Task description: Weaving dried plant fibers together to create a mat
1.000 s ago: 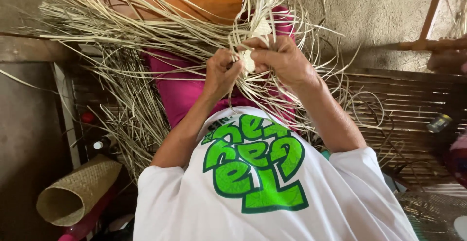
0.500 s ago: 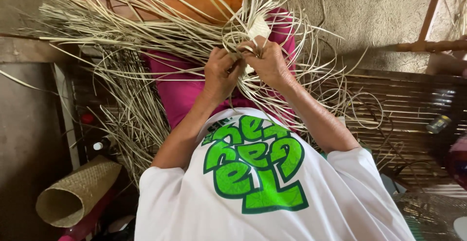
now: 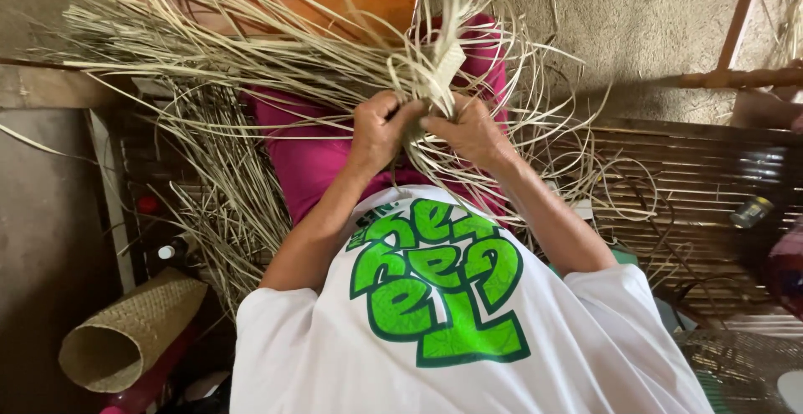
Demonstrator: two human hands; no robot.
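Now both hands sit together at upper centre of the frame, over the pink cloth (image 3: 309, 163) on the lap. Left hand (image 3: 378, 130) is closed on the bundle of pale straw strips (image 3: 251, 54); right hand (image 3: 470, 130) is closed on the same bundle, thumb pressing in at the meeting point. Since a second ago the hands have drawn closer, knuckles nearly touching, and the small pale folded piece seen between the fingers then is now mostly hidden behind them. My read: the strips are being cinched or crossed tighter at that one spot, not released. Loose strips fan out to the upper left and curl to the right over the slatted bench (image 3: 703, 180). Rolled woven mat (image 3: 125, 330) lies untouched at lower left.
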